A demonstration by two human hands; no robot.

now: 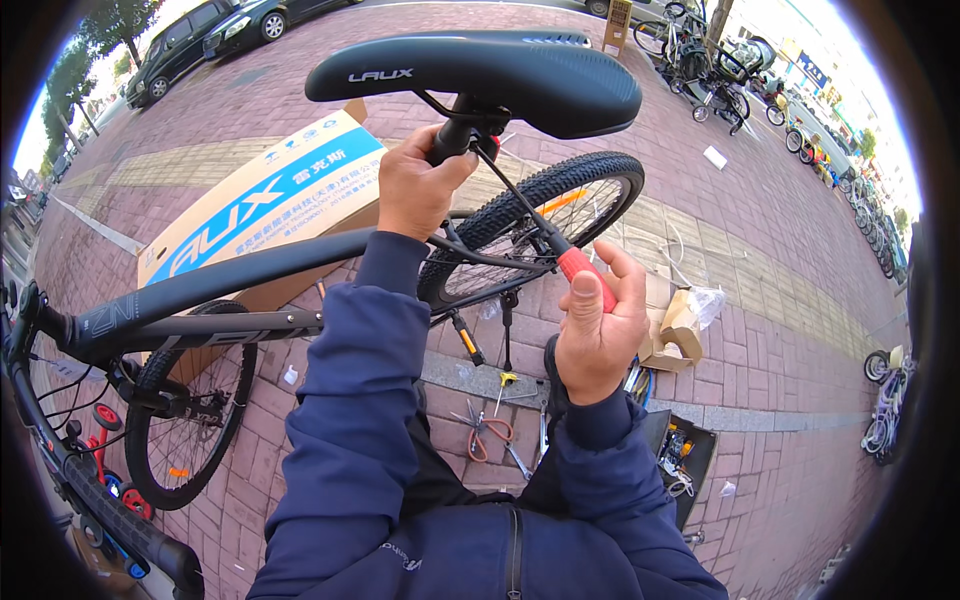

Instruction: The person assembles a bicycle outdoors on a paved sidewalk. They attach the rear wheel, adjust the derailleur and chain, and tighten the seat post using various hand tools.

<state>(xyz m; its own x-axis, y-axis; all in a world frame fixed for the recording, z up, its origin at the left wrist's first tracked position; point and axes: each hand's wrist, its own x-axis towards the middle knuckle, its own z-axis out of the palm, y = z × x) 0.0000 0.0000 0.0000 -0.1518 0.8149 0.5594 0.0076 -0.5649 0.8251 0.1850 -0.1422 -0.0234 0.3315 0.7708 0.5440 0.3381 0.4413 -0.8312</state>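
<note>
A dark bicycle point(230, 268) stands in front of me, its black saddle point(470, 85) at the top centre. My left hand point(415, 190) is closed around the seatpost point(456, 135) just under the saddle. My right hand point(605, 335) grips the red handle of a long-shafted driver point(582, 276), with the thumb and fingers around it. The driver's dark shaft slants up and left to the clamp beneath the saddle. Its tip is too small to tell whether it sits in a bolt. The rear wheel point(610, 170) lies behind the shaft.
A big cardboard box point(330, 150) lies beyond the frame. On the brick paving below are orange-handled pliers point(488, 428), a yellow-handled tool point(508, 379), a black toolbox point(703, 445) and a small open carton point(680, 325). The front wheel point(245, 370) and handlebar grip point(120, 515) are at left.
</note>
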